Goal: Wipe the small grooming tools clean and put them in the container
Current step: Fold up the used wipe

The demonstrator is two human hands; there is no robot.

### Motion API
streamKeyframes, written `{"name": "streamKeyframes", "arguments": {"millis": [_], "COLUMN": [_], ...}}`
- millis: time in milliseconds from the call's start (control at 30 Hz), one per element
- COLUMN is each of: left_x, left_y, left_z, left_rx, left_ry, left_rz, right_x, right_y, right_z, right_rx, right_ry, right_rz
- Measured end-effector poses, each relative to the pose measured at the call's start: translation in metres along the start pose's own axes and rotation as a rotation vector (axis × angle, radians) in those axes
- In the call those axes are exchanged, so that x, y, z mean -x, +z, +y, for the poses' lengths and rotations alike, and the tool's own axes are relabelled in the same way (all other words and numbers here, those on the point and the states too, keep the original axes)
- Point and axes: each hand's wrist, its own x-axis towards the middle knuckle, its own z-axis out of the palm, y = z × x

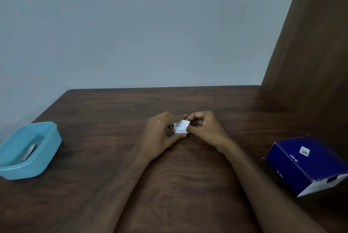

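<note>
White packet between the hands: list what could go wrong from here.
1. Both the left hand and the right hand pinch the small white packet; a hard tear could fling its contents onto the table.
2. The blue container sits far left near the table's edge, so a careless reach might push it off.

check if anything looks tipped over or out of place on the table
The dark blue box at the right lies tilted, its end flap ajar. Otherwise nothing stands out: the blue container sits upright with a metal tool inside.
</note>
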Motion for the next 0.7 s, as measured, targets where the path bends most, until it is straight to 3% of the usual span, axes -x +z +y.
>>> {"name": "streamKeyframes", "arguments": {"millis": [333, 533, 700], "left_x": [-0.0003, 0.0005, -0.0012], "left_y": [-0.0009, -0.0032, -0.0007], "left_z": [0.0017, -0.0025, -0.0035], "left_rx": [0.018, 0.013, -0.041], "left_ry": [0.018, -0.104, -0.155], "left_rz": [0.051, 0.225, 0.286], "right_x": [0.0, -0.0014, 0.0012], "right_y": [0.0084, 0.0036, 0.0088], "right_z": [-0.0042, -0.001, -0.0056], "right_rx": [0.104, -0.117, -0.076], "right_ry": [0.002, 0.021, -0.023], "right_rz": [0.137, 0.267, 0.39]}}
